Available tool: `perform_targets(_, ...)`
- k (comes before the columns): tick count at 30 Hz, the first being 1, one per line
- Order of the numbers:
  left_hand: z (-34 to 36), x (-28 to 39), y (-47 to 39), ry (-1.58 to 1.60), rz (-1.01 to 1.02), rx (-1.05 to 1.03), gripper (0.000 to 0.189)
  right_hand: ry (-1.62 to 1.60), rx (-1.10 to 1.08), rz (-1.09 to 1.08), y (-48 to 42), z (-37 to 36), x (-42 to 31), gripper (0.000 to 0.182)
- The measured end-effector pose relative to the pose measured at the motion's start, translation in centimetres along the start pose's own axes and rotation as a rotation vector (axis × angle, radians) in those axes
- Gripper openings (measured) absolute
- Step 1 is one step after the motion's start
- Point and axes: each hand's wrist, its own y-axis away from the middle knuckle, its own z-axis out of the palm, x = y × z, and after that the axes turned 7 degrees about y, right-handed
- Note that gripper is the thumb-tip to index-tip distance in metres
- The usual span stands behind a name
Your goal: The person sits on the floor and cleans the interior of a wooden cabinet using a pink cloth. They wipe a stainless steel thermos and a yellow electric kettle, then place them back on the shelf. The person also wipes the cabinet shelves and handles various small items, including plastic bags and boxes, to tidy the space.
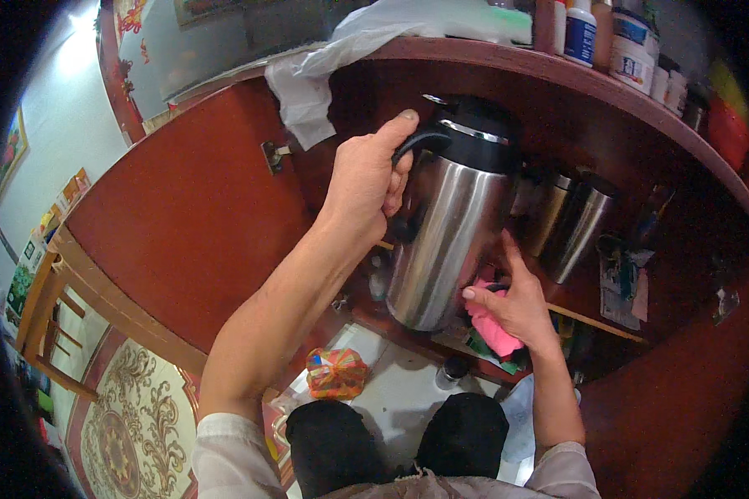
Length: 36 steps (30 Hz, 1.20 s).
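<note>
My left hand [374, 174] grips the black handle of a stainless-steel vacuum jug [449, 237] with a black lid, holding it slightly tilted before an open reddish-brown cabinet. Just right of the jug's lower part, my right hand [518, 299] has a pink cloth [496, 327] between thumb and palm, its index finger extended towards the jug's side. Part of the cloth is hidden behind the hand. Whether the cloth touches the jug, I cannot tell.
Steel tumblers [583, 227] stand on the cabinet shelf. Bottles and tubs [630, 53] line the cabinet top beside a white plastic bag [306, 93]. An orange patterned bundle [336, 373] and a small dark-lidded jar [452, 372] are on the floor. The cabinet door [193, 231] stands open at left.
</note>
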Motion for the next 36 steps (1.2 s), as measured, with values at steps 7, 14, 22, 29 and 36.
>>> perform_targets(7,0.4,1.7,-3.6,-0.036,-0.048,-0.186,0.041,-0.095,0.081,0.013,-0.7,-0.9,-1.0,0.095)
perform_targets(14,-0.1,2.6,-9.3,0.103,-0.105,-0.231,0.041,-0.244,0.192,-0.008,-3.7,-1.2,-2.0,0.082)
perform_targets(22,-1.6,2.7,-10.9,0.077,-0.097,-0.310,0.044,-0.177,0.159,0.013,-4.8,-1.7,-2.4,0.073)
perform_targets(29,-3.7,2.2,-14.6,-0.028,-0.089,-0.255,0.041,-0.537,-0.133,-0.015,-7.5,-0.4,-0.8,0.082)
perform_targets(36,-3.0,0.5,-15.6,-0.034,0.087,-0.162,0.030,-0.645,-0.405,0.067,-10.4,2.4,0.2,0.074)
